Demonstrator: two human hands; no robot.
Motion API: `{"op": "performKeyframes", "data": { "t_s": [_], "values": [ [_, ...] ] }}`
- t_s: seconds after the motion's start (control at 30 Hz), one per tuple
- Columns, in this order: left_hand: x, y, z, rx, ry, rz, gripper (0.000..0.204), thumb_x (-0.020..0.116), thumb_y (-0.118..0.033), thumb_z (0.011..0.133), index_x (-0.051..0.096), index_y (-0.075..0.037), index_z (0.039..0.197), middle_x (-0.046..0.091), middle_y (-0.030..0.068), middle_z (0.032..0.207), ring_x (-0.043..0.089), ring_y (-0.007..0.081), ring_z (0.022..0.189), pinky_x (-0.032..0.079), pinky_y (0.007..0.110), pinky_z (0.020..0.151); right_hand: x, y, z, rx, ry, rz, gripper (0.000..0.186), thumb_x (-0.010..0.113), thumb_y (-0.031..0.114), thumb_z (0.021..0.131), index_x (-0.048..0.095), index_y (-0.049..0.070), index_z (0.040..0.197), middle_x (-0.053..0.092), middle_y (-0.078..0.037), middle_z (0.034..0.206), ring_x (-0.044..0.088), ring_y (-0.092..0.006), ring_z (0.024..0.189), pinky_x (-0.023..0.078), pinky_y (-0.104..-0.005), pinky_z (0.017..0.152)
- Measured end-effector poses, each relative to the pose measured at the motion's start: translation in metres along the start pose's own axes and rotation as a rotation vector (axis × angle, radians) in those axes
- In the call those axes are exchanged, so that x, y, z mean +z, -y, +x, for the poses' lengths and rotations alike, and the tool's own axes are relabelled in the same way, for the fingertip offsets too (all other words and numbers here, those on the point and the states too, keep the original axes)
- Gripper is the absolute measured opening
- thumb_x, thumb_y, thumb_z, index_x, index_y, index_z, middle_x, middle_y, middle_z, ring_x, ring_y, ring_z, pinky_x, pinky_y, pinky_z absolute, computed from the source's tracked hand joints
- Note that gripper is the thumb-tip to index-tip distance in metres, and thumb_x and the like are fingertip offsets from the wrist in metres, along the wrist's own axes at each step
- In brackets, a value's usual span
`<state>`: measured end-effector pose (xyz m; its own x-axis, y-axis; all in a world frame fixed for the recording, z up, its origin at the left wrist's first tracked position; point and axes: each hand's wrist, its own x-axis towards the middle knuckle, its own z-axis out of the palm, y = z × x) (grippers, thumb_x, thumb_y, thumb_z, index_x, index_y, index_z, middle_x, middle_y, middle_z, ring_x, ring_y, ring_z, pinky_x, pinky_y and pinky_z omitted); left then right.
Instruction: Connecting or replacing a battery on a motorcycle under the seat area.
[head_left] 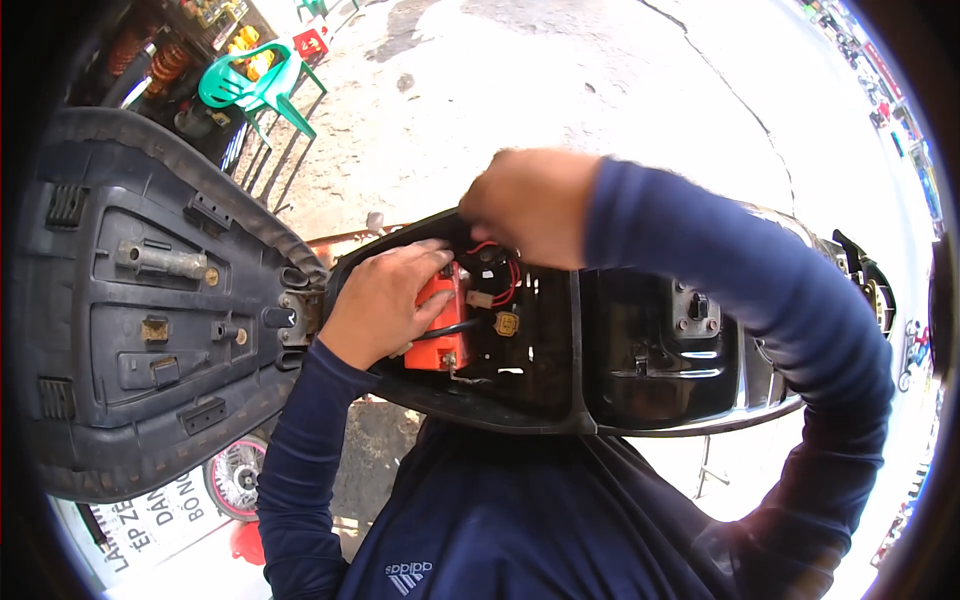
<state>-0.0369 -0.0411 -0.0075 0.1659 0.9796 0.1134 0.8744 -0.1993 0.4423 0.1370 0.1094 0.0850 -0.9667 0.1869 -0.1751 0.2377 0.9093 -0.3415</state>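
Note:
A motorbike's black under-seat compartment (560,400) lies open below me. Its seat (150,300) is flipped up at the left, underside showing. An orange battery (440,320) sits in the compartment's left end. My left hand (385,300) rests on top of the battery, fingers wrapped over its upper edge. My right hand (530,205) is closed at the compartment's far rim, just above red wires (508,280) and a small connector; what it grips is hidden by the fingers. Both forearms wear dark blue sleeves.
A green plastic chair (255,85) stands on pale concrete at the upper left, beside shelves of orange springs (165,62). A pink-rimmed wheel (235,478) and a white sign lie at the lower left. The bike's tail section (860,275) extends right.

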Motion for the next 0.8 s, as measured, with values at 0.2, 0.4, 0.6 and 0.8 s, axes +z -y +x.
{"op": "performKeyframes", "data": {
  "t_s": [0.2, 0.4, 0.6, 0.8],
  "values": [
    [-0.003, -0.005, 0.002, 0.087, 0.011, 0.118, 0.037, 0.073, -0.019, 0.081, 0.067, -0.001, 0.113, 0.065, 0.0162, 0.122, 0.064, 0.0335, 0.110, 0.052, 0.039, 0.096, -0.070, -0.002, -0.141, -0.032, -0.474, -0.303, 0.018, 0.069, 0.006, 0.090, 0.069, 0.000, 0.106, 0.070, -0.014, 0.089, 0.065, -0.0315, 0.078, 0.049, -0.0395, 0.077],
    [0.004, 0.002, 0.009, 0.119, 0.067, 0.144, 0.035, 0.073, -0.021, 0.081, 0.068, -0.004, 0.111, 0.066, 0.0175, 0.121, 0.065, 0.0348, 0.106, 0.053, 0.041, 0.092, -0.060, 0.017, -0.241, 0.532, -0.476, 0.148, 0.013, 0.065, -0.004, 0.085, 0.065, -0.009, 0.097, 0.067, -0.018, 0.082, 0.066, -0.0314, 0.072, 0.049, -0.0349, 0.065],
    [0.000, 0.000, 0.016, 0.086, 0.007, 0.048, 0.032, 0.075, -0.020, 0.079, 0.068, -0.001, 0.104, 0.069, 0.0209, 0.103, 0.067, 0.0372, 0.094, 0.054, 0.043, 0.085, -0.024, 0.027, -0.284, 0.602, -0.401, 0.083, 0.015, 0.073, -0.003, 0.080, 0.069, 0.000, 0.094, 0.065, -0.012, 0.087, 0.068, -0.0278, 0.075, 0.053, -0.0368, 0.067],
    [0.006, -0.013, 0.023, -0.124, -0.022, -0.085, 0.023, 0.072, -0.013, 0.079, 0.065, 0.000, 0.096, 0.065, 0.0197, 0.081, 0.065, 0.0374, 0.076, 0.051, 0.043, 0.067, 0.021, 0.026, -0.257, 0.582, -0.491, -0.099, 0.022, 0.072, -0.001, 0.075, 0.069, 0.004, 0.096, 0.061, -0.009, 0.085, 0.064, -0.0301, 0.076, 0.050, -0.0408, 0.065]
  ]
}}
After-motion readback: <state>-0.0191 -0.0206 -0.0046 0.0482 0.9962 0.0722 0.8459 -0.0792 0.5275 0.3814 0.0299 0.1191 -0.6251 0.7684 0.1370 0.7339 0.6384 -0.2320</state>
